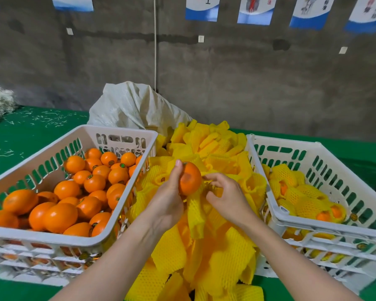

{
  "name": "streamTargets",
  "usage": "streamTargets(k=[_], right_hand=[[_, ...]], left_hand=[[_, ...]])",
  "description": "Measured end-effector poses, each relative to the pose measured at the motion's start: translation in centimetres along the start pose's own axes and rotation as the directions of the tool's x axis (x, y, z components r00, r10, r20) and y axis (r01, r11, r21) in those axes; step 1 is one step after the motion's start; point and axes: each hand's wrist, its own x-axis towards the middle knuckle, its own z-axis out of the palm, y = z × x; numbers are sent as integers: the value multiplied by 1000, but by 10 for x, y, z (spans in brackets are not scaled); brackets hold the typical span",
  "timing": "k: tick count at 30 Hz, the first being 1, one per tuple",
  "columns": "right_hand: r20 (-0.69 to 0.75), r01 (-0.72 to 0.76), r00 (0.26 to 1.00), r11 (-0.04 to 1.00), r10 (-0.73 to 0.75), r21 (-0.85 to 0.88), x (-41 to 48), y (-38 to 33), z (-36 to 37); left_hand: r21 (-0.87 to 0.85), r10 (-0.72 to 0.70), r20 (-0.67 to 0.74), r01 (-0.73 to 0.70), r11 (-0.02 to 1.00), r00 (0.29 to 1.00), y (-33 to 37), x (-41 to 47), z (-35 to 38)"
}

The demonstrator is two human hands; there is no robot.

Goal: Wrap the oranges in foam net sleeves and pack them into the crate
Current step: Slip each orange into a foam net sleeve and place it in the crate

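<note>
Tabletop (pixel 30 135) in green is carrying everything, and the yellow foam sleeve pile (pixel 226 257) heaped at its middle is serving as the hub of the work. Just left of the pile a white slotted crate (pixel 117 129) is sitting full of bare oranges (pixel 61 216). Just right of the pile a matching packing crate (pixel 282 139) is taking the wrapped oranges (pixel 302 192), which are lying along its near side. The layout looks deliberate: fruit is probably travelling left to right across the pile, so neither arm is having to reach far. Behind the pile a white woven sack (pixel 135 105) is slumping open, likely the source of the sleeves.

Above the middle of the pile both hands are meeting. The left hand (pixel 167 200) is cupping a single orange (pixel 190 178), its fingers curled round the far side and the thumb pressing near the top, so the fruit is being held steady with its lower half exposed. The right hand (pixel 226 196) is narrowed to a pinch, thumb and fingertips gripping the rim of one foam net sleeve (pixel 195 211). That sleeve is hanging limp under the orange and down onto the pile. Holding the fruit high and the mesh by its edge is probably meant to let the mouth stretch open.

The orange is not yet inside the sleeve. The mesh is only touching its underside, and how far the opening is spread is hidden behind the fruit.
</note>
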Motion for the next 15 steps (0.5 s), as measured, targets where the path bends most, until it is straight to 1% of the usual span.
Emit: streamTargets(k=[2, 3, 5, 6, 8, 9, 11, 12, 13, 15], right_hand=[[45, -3, 999, 999, 1, 54, 1, -3, -2], [86, -34, 996, 991, 23, 132, 0, -5, -4], [173, -93, 984, 941, 38, 325, -2, -10, -7], [210, -107, 977, 910, 22, 402, -3, -12, -8], [286, -128, 958, 857, -23, 498, -6, -19, -7], [312, -134, 949, 845, -41, 518, -8, -23, -5], [333, -144, 942, 838, -47, 526, -8, -26, -2], [330, -141, 943, 843, -45, 519, -8, -27, -3], [317, -126, 947, 856, -46, 501, -9, -28, -4], [292, -101, 955, 880, -44, 463, -9, -28, -4]], left_hand=[[41, 15, -6, -15, 999, 1000, 1, 1, 1], [63, 39, -6, -39, 997, 999, 2, 1, 1], [105, 82, -19, -80, 991, 996, 4, 4, 1], [140, 91, -35, -85, 986, 995, 5, 6, 1], [214, 71, -52, -58, 975, 996, 3, 7, 3], [214, 33, -50, -21, 977, 998, 2, 7, 5], [112, -57, -11, 58, 992, 998, 1, 4, 10], [64, -79, -3, 79, 995, 997, 1, 3, 11], [42, -79, 4, 78, 996, 997, 0, 3, 11], [88, -16, -5, 16, 996, 1000, -4, 4, 9]])
